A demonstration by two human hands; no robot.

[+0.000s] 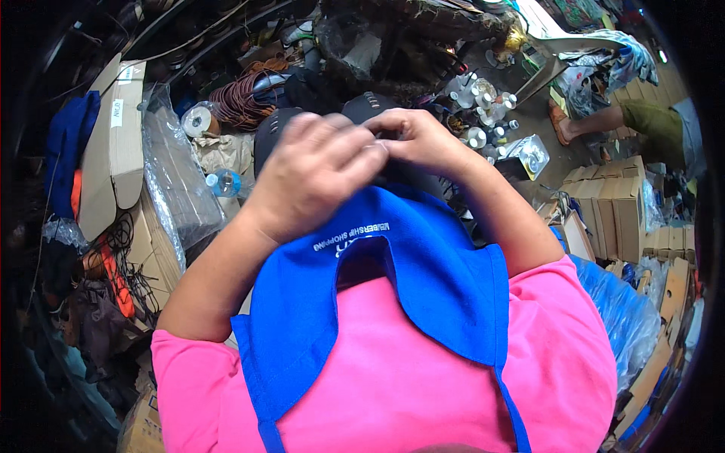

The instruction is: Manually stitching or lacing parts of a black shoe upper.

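My left hand (317,170) and my right hand (423,140) are raised together in front of my chest, and their fingertips meet. The back of my left hand faces the camera with its fingers curled. Its fingers hide whatever lies between the two hands. Just behind the hands lie two black perforated objects (368,104). I wear a blue apron (423,279) with white print over a pink shirt (400,377). The apron's top edge lies right under my wrists.
A long cardboard box (113,143), a plastic-wrapped package (177,181), a water bottle (225,183) and a brown cable coil (238,98) lie left. Small white bottles (483,113) stand ahead. On the right are stacked cartons (615,204), a blue plastic bag (619,309) and another person's leg (604,121).
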